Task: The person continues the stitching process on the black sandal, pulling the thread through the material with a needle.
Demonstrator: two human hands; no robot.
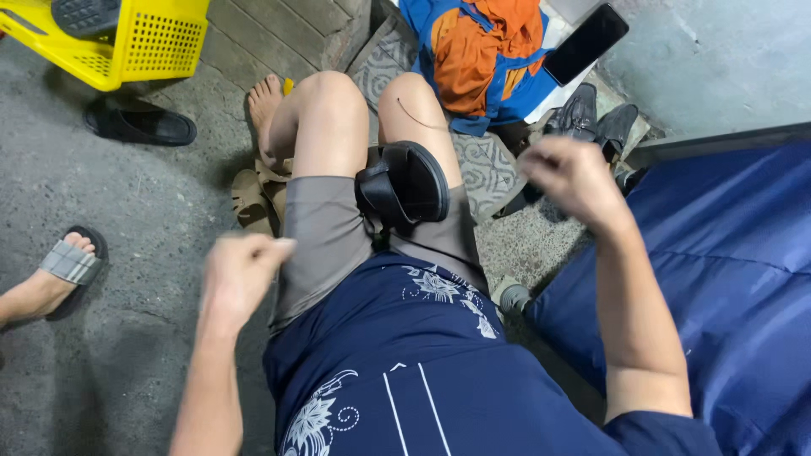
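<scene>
A black sandal (404, 184) lies sole-up on my lap, between my thighs in grey shorts. My left hand (241, 274) hovers left of my thigh with its fingers curled shut, thumb against forefinger. My right hand (573, 176) is raised to the right of the sandal, also closed and blurred. Nothing shows inside either hand. A thin dark thread (416, 116) curves across my right knee. Neither hand touches the sandal.
A yellow plastic basket (144, 42) stands at the top left, with a black slipper (139, 125) below it. Tan sandals (253, 198) lie by my bare foot. Another person's foot (59, 270) is at the left. Orange-blue cloth (486, 51), a phone (585, 42), black shoes (591, 118) and a blue sheet (718, 279) lie to the right.
</scene>
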